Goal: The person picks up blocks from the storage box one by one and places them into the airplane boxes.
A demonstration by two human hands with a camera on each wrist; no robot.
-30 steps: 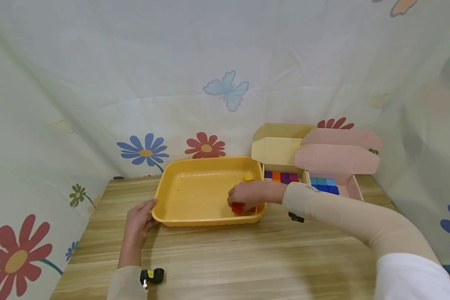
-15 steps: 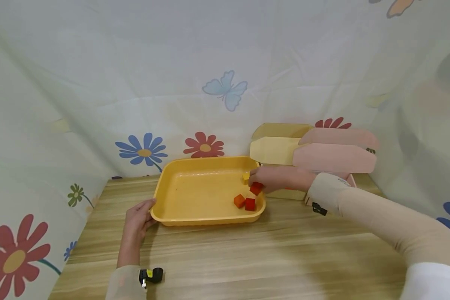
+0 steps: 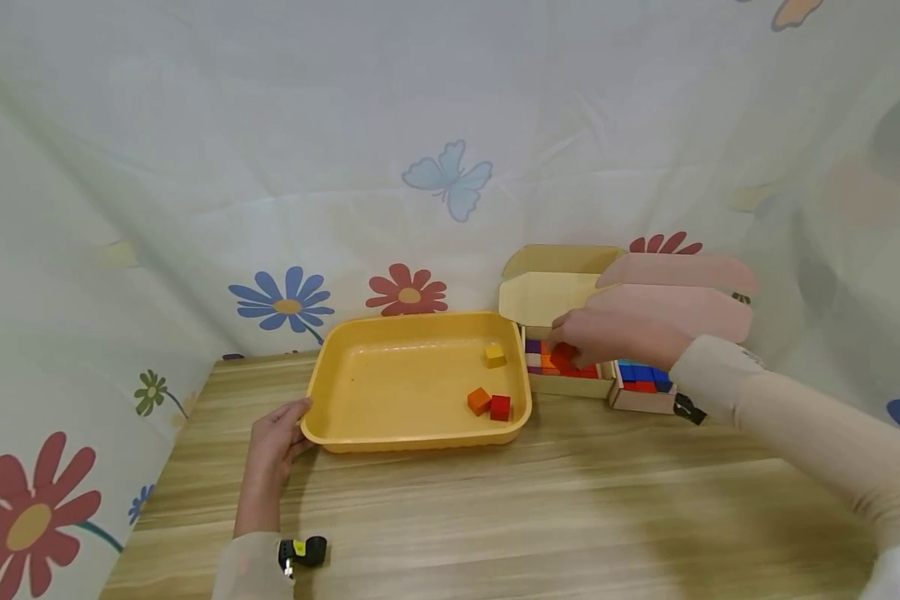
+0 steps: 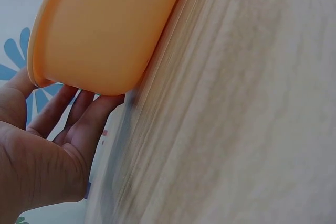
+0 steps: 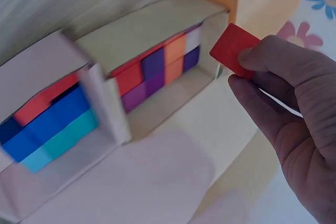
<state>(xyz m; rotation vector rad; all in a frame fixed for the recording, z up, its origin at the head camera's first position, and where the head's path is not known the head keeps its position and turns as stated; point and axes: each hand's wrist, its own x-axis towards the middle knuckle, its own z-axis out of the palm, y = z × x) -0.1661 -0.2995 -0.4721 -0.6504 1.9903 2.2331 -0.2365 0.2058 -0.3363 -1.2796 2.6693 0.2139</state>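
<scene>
My right hand (image 3: 607, 333) pinches a red cube (image 5: 234, 51) between thumb and fingers, over the yellow box (image 3: 570, 384). That box holds rows of purple, orange, red and pale cubes (image 5: 155, 64). My left hand (image 3: 273, 437) grips the left end of the yellow tray (image 3: 412, 440); in the left wrist view its thumb (image 4: 22, 83) is at the rim and the fingers lie against the outer wall. Inside the tray, toward its right end, are a yellow cube (image 3: 495, 356), an orange cube (image 3: 479, 402) and a red cube (image 3: 500, 408).
Right of the yellow box stands a pink box (image 3: 641, 402) with blue, teal and red cubes (image 5: 50, 124). Both lids (image 3: 543, 298) stand raised against the flowered cloth backdrop (image 3: 330, 208). All of it rests on a wood-grain table (image 3: 457, 517).
My right hand has lifted a red cube from the tray and moved right with it, over the yellow box. The left hand has kept its place at the tray's end.
</scene>
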